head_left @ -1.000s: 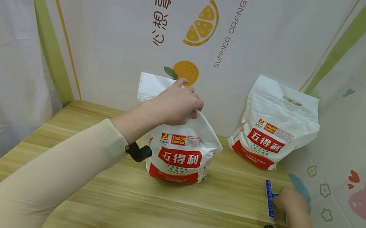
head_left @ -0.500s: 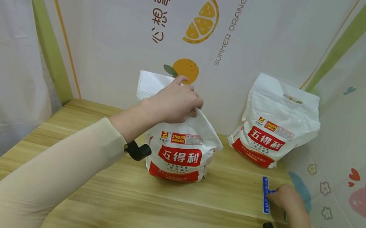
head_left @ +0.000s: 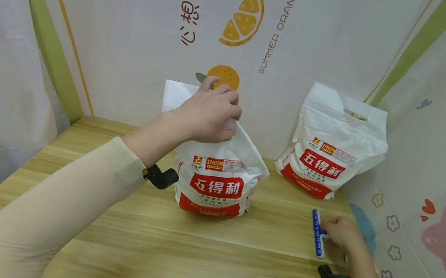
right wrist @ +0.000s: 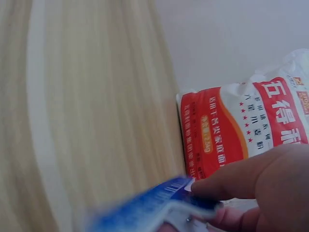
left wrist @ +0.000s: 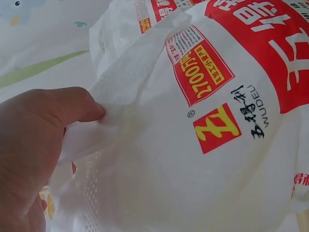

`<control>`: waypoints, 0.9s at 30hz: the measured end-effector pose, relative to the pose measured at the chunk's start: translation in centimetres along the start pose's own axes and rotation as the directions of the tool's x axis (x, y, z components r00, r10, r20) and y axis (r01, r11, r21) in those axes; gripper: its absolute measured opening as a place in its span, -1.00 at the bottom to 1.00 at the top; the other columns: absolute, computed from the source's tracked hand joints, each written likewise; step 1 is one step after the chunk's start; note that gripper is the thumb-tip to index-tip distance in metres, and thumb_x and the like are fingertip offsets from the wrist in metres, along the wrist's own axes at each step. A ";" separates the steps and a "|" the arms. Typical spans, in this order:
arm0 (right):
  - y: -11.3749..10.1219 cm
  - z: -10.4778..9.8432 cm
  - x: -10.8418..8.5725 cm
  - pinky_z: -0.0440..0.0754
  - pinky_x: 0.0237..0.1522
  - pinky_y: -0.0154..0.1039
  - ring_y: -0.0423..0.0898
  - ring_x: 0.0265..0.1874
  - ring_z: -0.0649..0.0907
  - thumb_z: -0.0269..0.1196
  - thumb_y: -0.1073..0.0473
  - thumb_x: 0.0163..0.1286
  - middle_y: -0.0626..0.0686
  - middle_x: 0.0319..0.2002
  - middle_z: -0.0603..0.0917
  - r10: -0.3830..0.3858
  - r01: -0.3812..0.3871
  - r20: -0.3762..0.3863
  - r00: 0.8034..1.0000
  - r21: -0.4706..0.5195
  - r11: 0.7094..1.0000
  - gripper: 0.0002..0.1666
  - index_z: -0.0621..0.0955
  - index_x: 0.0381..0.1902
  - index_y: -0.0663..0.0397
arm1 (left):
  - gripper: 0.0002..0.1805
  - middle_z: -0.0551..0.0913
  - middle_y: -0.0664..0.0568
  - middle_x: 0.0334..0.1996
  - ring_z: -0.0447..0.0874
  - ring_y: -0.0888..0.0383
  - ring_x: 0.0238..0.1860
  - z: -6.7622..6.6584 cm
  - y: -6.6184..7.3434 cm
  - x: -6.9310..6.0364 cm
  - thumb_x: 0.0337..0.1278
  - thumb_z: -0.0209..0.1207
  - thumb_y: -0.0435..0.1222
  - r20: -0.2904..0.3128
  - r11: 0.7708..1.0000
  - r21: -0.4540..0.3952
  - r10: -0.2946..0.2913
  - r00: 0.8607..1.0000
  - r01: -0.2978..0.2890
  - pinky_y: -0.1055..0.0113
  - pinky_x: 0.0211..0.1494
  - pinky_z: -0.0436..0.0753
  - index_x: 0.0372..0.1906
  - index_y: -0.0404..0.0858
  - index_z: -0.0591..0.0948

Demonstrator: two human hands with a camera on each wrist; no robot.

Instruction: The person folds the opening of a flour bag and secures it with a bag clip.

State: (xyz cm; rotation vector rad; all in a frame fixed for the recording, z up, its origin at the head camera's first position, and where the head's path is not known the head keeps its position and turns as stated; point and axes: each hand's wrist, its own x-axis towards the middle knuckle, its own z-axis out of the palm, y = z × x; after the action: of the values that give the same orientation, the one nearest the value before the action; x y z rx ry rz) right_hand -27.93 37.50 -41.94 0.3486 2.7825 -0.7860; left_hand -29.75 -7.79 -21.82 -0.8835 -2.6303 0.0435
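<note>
A white flour bag [head_left: 217, 176] with red print stands upright on the table in the head view. My left hand [head_left: 209, 113] grips the bag's top, bunching it to one side. In the left wrist view the thumb [left wrist: 89, 108] presses on the white film of the flour bag [left wrist: 164, 164]; the other fingers are mostly hidden. At the right, my right hand [head_left: 345, 234] pinches a blue and white bag clip [head_left: 318, 235] by its middle, just above the table. The bag clip [right wrist: 145, 208] is blurred in the right wrist view, between thumb and fingers.
A second flour bag [head_left: 329, 150] with a cut-out handle leans at the back right. Printed curtains [head_left: 134, 39] enclose the wooden table [head_left: 170, 261] behind and at the sides. A small green thing [head_left: 345, 258] shows beside the right wrist, mostly hidden.
The right hand has moved slightly left with the bag clip. The left hand has shifted a little upward on the bag top, its index finger lifted. The head view has tilted slightly.
</note>
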 end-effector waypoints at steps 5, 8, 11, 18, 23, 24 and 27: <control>-0.3 -0.6 0.4 0.77 -0.29 -0.20 -0.10 -0.41 0.78 0.18 0.10 0.66 0.23 -0.20 0.71 -0.012 0.013 -0.010 1.000 0.159 0.987 -0.49 0.50 0.19 0.54 | -0.72 0.67 -0.06 0.14 0.43 -0.14 0.48 -0.2 -0.1 -0.1 0.49 0.25 -0.08 0.003 1.000 0.009 -0.003 1.000 0.003 -0.26 0.75 -0.05 0.10 -0.09 0.77; -0.7 -1.2 0.3 0.81 -0.20 -0.16 -0.05 -0.31 0.80 0.22 0.07 0.67 0.34 -0.06 0.71 -0.029 0.036 -0.033 0.999 0.225 0.974 -0.37 0.40 0.33 0.55 | -0.73 0.68 -0.06 0.14 0.44 -0.15 0.48 -0.2 -0.1 -0.1 0.50 0.26 -0.08 -0.001 1.000 0.010 -0.001 1.000 0.001 -0.26 0.75 -0.04 0.09 -0.09 0.78; -1.4 -1.7 -0.1 0.84 -0.03 -0.09 0.07 -0.11 0.82 0.26 0.02 0.67 0.51 0.21 0.63 -0.055 0.068 -0.057 0.997 0.264 0.962 -0.17 0.26 0.52 0.57 | -0.74 0.69 -0.06 0.12 0.45 -0.15 0.47 -0.1 -0.1 -0.2 0.51 0.27 -0.09 -0.006 1.000 0.007 0.003 1.000 -0.003 -0.26 0.74 -0.02 0.09 -0.09 0.78; -3.0 -2.1 -1.6 0.78 0.26 0.03 0.12 0.15 0.77 0.24 -0.06 0.70 0.45 0.36 0.58 -0.135 0.163 -0.112 0.985 0.309 0.937 -0.20 0.38 0.54 0.49 | -0.75 0.70 -0.06 0.12 0.47 -0.16 0.45 0.2 -0.3 -0.3 0.52 0.27 -0.10 -0.010 1.000 0.004 0.005 1.000 -0.005 -0.27 0.74 -0.01 0.10 -0.10 0.77; -4.5 -2.3 -2.5 0.79 0.00 -0.35 -0.21 -0.04 0.71 0.24 -0.10 0.70 0.04 0.04 0.69 -0.231 0.295 -0.216 0.949 0.342 0.892 -0.33 0.51 0.46 0.31 | -0.75 0.70 -0.06 0.13 0.47 -0.15 0.46 0.3 -0.3 -0.2 0.53 0.27 -0.10 -0.010 1.000 0.005 0.005 1.000 -0.005 -0.27 0.74 -0.01 0.10 -0.10 0.77; -4.8 -2.4 -2.7 0.77 -0.07 -0.43 -0.26 -0.09 0.72 0.25 -0.10 0.70 -0.05 -0.04 0.68 -0.246 0.321 -0.242 0.939 0.352 0.879 -0.34 0.52 0.46 0.30 | -0.75 0.70 -0.06 0.13 0.47 -0.15 0.46 0.3 -0.3 -0.2 0.53 0.27 -0.10 -0.010 1.000 0.005 0.005 1.000 -0.005 -0.27 0.74 -0.01 0.10 -0.10 0.77; -5.8 -2.7 -3.1 0.74 -0.09 -0.51 -0.39 -0.14 0.73 0.27 -0.07 0.70 -0.23 -0.13 0.67 -0.270 0.375 -0.309 0.912 0.363 0.853 -0.33 0.51 0.48 0.31 | -0.75 0.71 -0.06 0.13 0.48 -0.15 0.46 0.2 -0.3 -0.3 0.53 0.28 -0.10 -0.008 1.000 0.010 0.004 1.000 -0.004 -0.27 0.74 -0.01 0.10 -0.09 0.77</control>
State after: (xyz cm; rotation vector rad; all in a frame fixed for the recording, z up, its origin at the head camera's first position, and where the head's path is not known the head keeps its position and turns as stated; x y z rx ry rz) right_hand -27.04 33.69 -36.01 0.0350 2.9245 -1.5284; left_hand -29.80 -8.19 -22.06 -0.8835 -2.6186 0.0533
